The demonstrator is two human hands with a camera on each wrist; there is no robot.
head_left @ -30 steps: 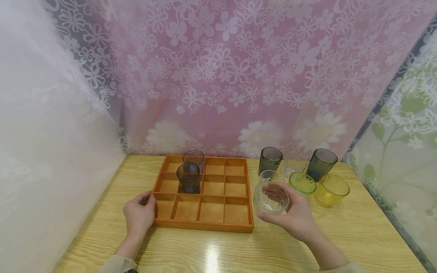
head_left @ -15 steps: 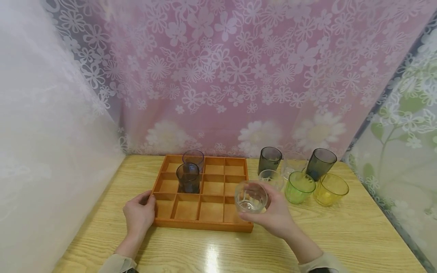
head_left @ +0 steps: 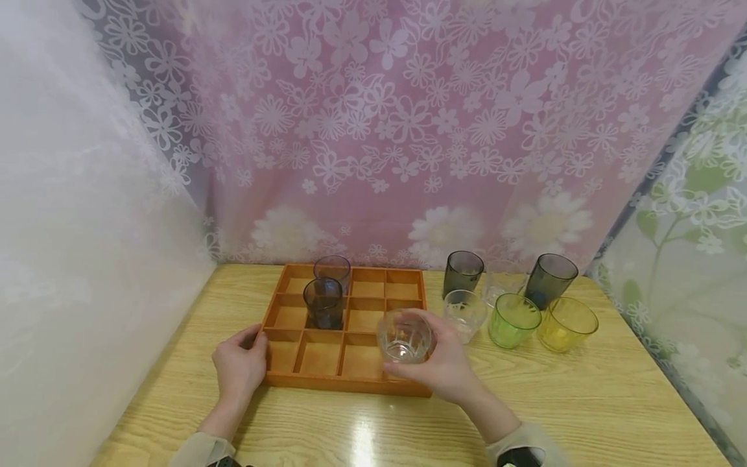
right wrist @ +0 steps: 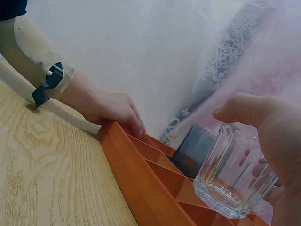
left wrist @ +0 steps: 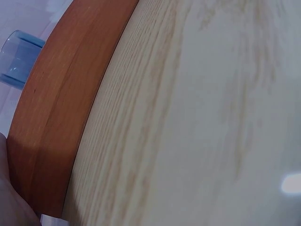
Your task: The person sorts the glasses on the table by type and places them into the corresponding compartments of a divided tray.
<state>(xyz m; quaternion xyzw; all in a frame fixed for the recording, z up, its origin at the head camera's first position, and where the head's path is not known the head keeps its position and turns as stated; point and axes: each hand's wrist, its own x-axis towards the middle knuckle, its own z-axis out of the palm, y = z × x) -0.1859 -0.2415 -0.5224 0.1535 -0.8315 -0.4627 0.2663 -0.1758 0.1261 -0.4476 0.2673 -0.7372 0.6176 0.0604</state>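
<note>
Your wooden divided tray (head_left: 350, 324) sits mid-table; your left hand (head_left: 239, 368) rests with fingers curled against its near-left corner, likely steadying it. Your right hand (head_left: 446, 370) wraps a clear glass (head_left: 404, 336), held upright above the near-right compartments, clear of the dividers.

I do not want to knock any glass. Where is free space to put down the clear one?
Free: the orange wooden tray's whole front row, and bare wooden table right of the tray. Taken: two dark glasses in the back left cells. Crowded: the cluster of glasses at the back right.
</note>
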